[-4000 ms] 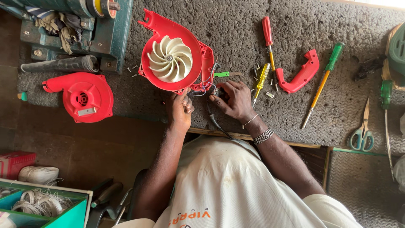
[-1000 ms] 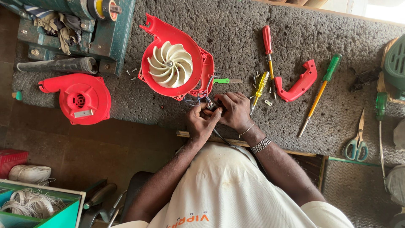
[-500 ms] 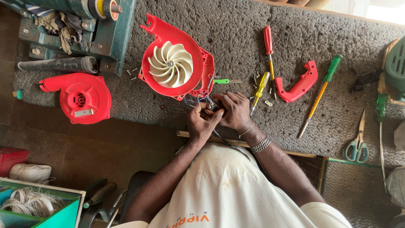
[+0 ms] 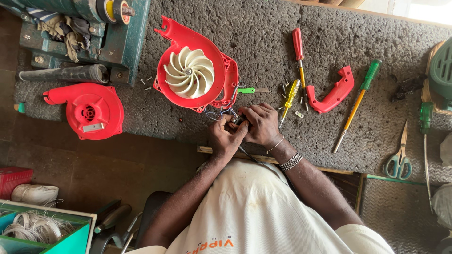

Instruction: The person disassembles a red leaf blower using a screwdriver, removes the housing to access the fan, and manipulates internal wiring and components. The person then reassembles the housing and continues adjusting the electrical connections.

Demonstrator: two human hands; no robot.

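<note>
The fingertips of both hands meet over a small dark part (image 4: 238, 118) at the end of thin wires (image 4: 217, 113) that run out of the red blower housing (image 4: 195, 66). The left hand (image 4: 225, 135) curls its fingers and thumb in toward the part, knuckles bent, the palm turned toward the other hand. The right hand (image 4: 261, 123) arches over it from the other side, fingers folded down and pinching at the same spot; exactly which fingers grip the part cannot be made out. Both wrists are bent inward, the forearms coming up from the person's lap and converging in a narrow V, a metal bracelet (image 4: 290, 161) on the right wrist.

The housing lies open on the grey mat (image 4: 282, 19) just above the hands, its cream fan (image 4: 189, 74) facing up. Right of the hands lie a yellow screwdriver (image 4: 289, 96), a red screwdriver (image 4: 298, 47), a red handle piece (image 4: 335, 91) and a green screwdriver (image 4: 359, 101). Scissors (image 4: 400, 157) lie well off to the right. The second red housing half (image 4: 87, 110) sits well to the left, loose screws (image 4: 147, 83) between it and the fan.
</note>
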